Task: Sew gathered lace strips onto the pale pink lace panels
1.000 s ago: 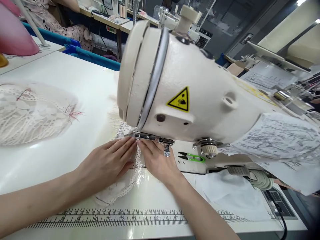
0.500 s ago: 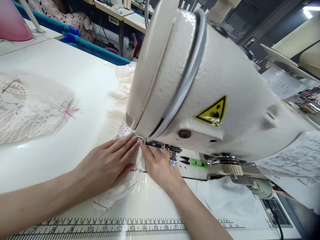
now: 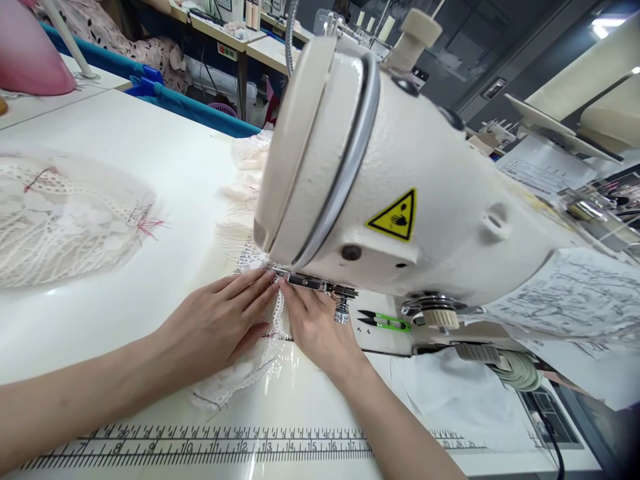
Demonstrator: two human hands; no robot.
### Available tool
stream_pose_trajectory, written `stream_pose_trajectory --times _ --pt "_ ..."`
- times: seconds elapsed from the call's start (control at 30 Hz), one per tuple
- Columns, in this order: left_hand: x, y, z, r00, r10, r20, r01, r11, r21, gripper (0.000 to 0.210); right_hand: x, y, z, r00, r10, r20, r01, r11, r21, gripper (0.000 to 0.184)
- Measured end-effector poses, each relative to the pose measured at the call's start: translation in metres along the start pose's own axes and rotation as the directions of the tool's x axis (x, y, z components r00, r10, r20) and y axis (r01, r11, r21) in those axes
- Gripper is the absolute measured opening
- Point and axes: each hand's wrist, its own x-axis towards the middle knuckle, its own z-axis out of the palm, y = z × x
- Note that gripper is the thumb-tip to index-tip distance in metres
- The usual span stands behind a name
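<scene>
A left hand (image 3: 220, 323) and a right hand (image 3: 320, 327) flank pale lace (image 3: 279, 317) at a sewing machine (image 3: 440, 180)

Nearest, a printed ruler scale (image 3: 200, 448) runs along the front of the glossy white worktop (image 3: 185, 193), the right forearm crossing over it. Just past it lies the trailing end of the pale lace, its scalloped edge loose on the surface.

The strip runs up between the hands to the metal parts under the machine head. The left hand lies palm down on it, fingers extended and side by side, thumb spread away. The right hand comes in from the other side, fingertips just beside those of the left; its far fingers are partly hidden behind a dark metal bar (image 3: 307, 283), so whether they pinch the fabric cannot be told.

To the right, white cloth (image 3: 460, 393) lies crumpled, and beyond it are green-handled snips (image 3: 393, 324) with dark blades pointing toward the right hand. The machine rises over them, bearing a yellow warning triangle (image 3: 397, 217).

On the left, well apart from the hands, rests a second lace piece (image 3: 75, 227) with red thread ends. Fringed fabric (image 3: 245, 193) spreads beyond the fingertips. Farther off come a teal cloth trough (image 3: 200, 110), a pink rounded object (image 3: 35, 50), dotted fabric (image 3: 150, 57) and thread cones (image 3: 253, 15).
</scene>
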Motion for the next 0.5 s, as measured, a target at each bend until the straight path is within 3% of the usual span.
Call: stream_pose_trajectory --times 0.33,0.5 --pt "0.0015 -0.0047 -0.0008 1.0 0.002 0.012 -0.001 1.0 -0.02 0.05 0.004 -0.0004 -0.0027 0.998 0.011 -0.063 -0.009 1.0 0.03 0.037" --pt "0.0052 -0.0065 -0.0055 1.0 0.017 -0.013 -0.017 1.0 -0.007 0.05 0.0004 0.0046 -0.0043 0.985 0.044 -0.166 -0.028 0.995 0.098 0.037"
